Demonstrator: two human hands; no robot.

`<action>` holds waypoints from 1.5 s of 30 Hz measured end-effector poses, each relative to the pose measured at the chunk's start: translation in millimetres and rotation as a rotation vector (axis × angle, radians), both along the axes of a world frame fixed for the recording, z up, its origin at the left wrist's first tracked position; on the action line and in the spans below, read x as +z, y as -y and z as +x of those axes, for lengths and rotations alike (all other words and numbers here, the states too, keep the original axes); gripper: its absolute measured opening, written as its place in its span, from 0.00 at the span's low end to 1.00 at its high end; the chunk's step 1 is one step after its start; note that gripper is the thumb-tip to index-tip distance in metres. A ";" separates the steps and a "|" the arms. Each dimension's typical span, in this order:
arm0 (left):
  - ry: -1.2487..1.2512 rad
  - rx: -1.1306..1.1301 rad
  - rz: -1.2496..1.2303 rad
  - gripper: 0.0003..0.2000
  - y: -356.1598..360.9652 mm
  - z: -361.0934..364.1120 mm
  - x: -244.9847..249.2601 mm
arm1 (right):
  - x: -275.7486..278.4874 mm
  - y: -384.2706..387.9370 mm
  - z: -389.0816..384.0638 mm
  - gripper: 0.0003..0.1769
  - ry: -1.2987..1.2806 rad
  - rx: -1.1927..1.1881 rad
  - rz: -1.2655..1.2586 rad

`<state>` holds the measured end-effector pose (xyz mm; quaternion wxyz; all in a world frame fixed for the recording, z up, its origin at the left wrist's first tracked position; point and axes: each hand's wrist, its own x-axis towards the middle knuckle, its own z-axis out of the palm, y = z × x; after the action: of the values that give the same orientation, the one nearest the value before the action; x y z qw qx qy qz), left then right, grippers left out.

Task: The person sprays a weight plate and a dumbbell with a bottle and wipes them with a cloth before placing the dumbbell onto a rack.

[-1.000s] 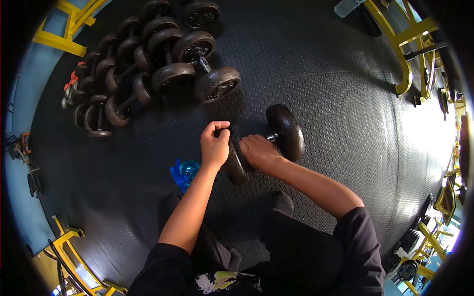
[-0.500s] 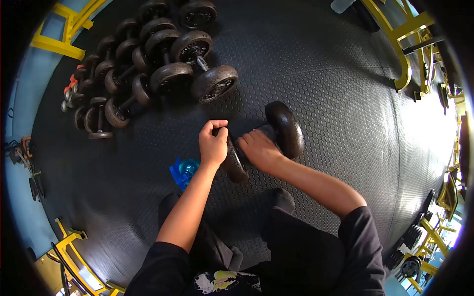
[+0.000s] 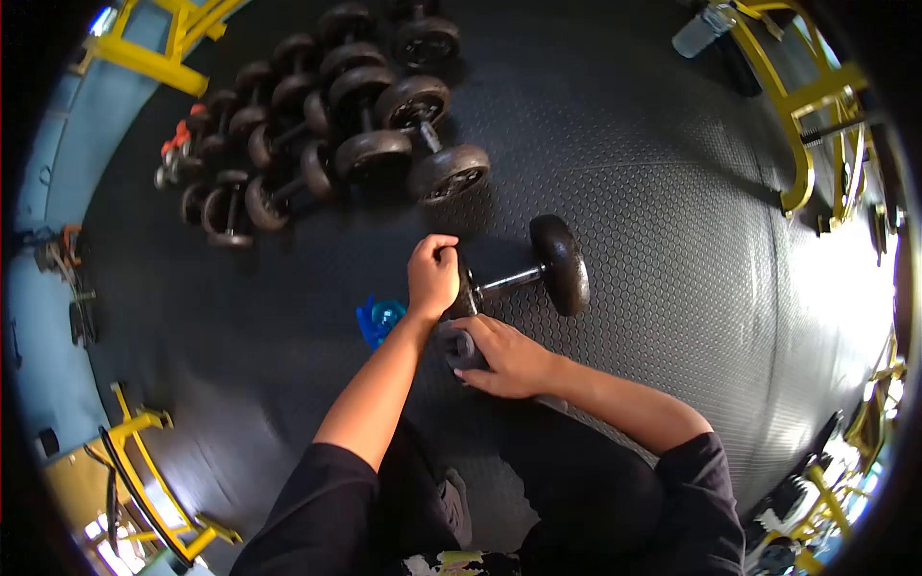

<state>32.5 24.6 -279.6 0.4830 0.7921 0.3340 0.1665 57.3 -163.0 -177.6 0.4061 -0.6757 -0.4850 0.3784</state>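
A dark dumbbell lies on the black textured floor, its bare metal handle point(image 3: 512, 280) showing between two thick round heads. My left hand point(image 3: 435, 276) is curled around the edge of the left head point(image 3: 466, 296), which it partly hides. Close by on the near side of that head, my right hand point(image 3: 511, 358) grips a bunched grey cloth point(image 3: 463, 348) pressed against it. The right head point(image 3: 560, 266) is untouched. Beside my left wrist stands a translucent blue bottle point(image 3: 388, 315) with a blue top, partly covered by my forearm.
Several rows of worn dumbbells point(image 3: 373, 154) lie beyond my hands to the left. Yellow gym frames point(image 3: 797, 144) stand at the right and in the left corners. A clear bottle point(image 3: 701, 34) is at the upper right. My bent legs point(image 3: 586, 470) are close below.
My right hand has moved with the cloth from the handle toward me, onto the near side of the left head. The handle is now uncovered. My left hand keeps its hold.
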 end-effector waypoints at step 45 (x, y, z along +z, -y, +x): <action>-0.273 0.515 -1.057 0.16 7.2 -129.2 228.6 | -87.0 -114.0 92.5 0.38 0.385 0.569 -1.114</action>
<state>-96.7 17.4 -50.9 0.7080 0.3529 0.6115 -0.0138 149.8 -49.0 -264.6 -0.2148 -0.6860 -0.4402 0.5381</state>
